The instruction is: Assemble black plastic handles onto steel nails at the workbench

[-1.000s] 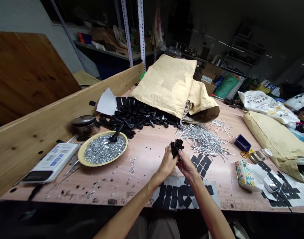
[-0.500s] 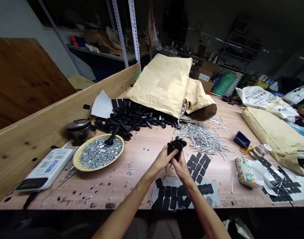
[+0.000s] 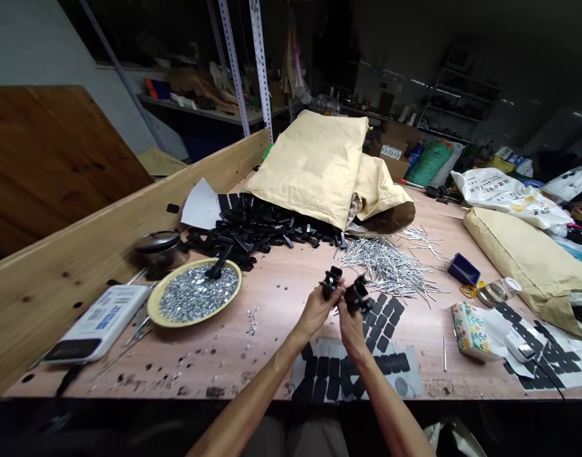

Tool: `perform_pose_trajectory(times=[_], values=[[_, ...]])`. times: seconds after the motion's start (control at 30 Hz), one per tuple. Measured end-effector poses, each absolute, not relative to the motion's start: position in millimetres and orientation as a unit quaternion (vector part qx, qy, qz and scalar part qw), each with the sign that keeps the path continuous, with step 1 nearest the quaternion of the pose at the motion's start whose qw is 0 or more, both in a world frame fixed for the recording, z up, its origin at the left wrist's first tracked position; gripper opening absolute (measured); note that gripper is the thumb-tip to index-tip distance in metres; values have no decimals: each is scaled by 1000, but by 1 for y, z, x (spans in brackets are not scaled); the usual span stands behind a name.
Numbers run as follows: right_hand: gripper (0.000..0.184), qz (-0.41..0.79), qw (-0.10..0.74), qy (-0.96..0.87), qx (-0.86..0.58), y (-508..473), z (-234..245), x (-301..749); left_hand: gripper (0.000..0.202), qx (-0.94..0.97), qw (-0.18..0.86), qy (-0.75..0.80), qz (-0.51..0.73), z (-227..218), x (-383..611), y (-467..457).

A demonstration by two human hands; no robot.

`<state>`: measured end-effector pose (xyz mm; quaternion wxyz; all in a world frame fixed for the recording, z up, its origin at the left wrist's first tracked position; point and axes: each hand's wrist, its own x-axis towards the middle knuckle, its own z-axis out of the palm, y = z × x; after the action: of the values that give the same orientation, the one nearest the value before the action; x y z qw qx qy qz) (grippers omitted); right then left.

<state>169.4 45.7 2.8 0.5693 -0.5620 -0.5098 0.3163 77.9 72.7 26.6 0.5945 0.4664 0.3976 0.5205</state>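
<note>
1. Well, your left hand [image 3: 314,311] is closed in a tight pinch on a black clip [image 3: 331,282], and your right hand [image 3: 352,331] pinches a second black clip [image 3: 358,296]; fingers hide part of each.
2. Both clips are held in the air, just apart, above the tabletop [image 3: 281,285].
3. They look small, light and stiff, probably hard plastic, so take each by its thick middle between thumb and fingertips.
4. Count two clips in your hands and one more standing in the plate [image 3: 190,322] of silver beads [image 3: 193,293].
5. Beyond your hands lies a heap of black clips [image 3: 257,222], too many to count, beside a paper sack [image 3: 310,168].
6. Loose nails [image 3: 386,266] lie just ahead, and a sheet of black pads [image 3: 348,374] lies nearer you.
</note>
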Motion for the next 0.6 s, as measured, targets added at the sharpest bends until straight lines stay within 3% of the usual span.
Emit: perform_pose_trajectory(times=[0.23, 0.33, 0.47, 0.6], values=[[30, 327, 535, -567, -534, 43, -10, 176, 45, 421, 673, 360, 490, 24, 64, 72], [26, 361, 558, -522, -534, 45, -11, 175, 54, 364, 687, 370, 509, 19, 62, 76], [30, 388, 607, -437, -539, 48, -8, 174, 38, 374, 550, 466, 584, 14, 57, 78], [35, 374, 594, -430, -568, 47, -6, 177, 30, 401, 438, 530, 605, 16, 53, 69]])
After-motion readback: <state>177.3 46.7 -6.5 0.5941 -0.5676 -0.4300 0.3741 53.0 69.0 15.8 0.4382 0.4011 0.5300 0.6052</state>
